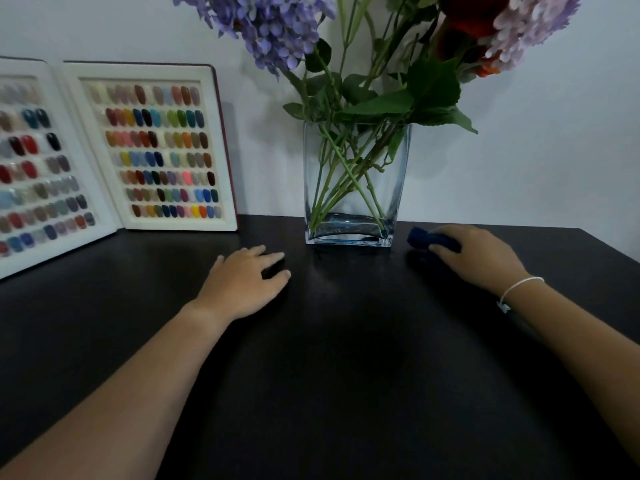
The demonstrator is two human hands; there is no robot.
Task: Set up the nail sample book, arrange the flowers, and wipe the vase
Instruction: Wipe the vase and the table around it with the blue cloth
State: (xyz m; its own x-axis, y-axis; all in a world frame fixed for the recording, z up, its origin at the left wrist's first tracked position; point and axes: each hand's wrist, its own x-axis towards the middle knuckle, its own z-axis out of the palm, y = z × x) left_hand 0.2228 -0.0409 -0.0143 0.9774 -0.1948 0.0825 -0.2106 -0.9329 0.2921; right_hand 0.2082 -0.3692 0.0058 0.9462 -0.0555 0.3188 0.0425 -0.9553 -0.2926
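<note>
The right hand (479, 258) lies on the dark bench (346, 358), its fingers closed over a blue cloth (427, 238), just right of the glass vase (349, 185). The left hand (244, 284) rests flat and open, holding nothing, near the vase's left side. The flowers (277, 26) stand in the vase. The nail sample book (149, 147) stands open at the far left against the wall

Dim soft light, dark table (346, 375) underexposed, slight blur, wide-angle edge bending
</note>
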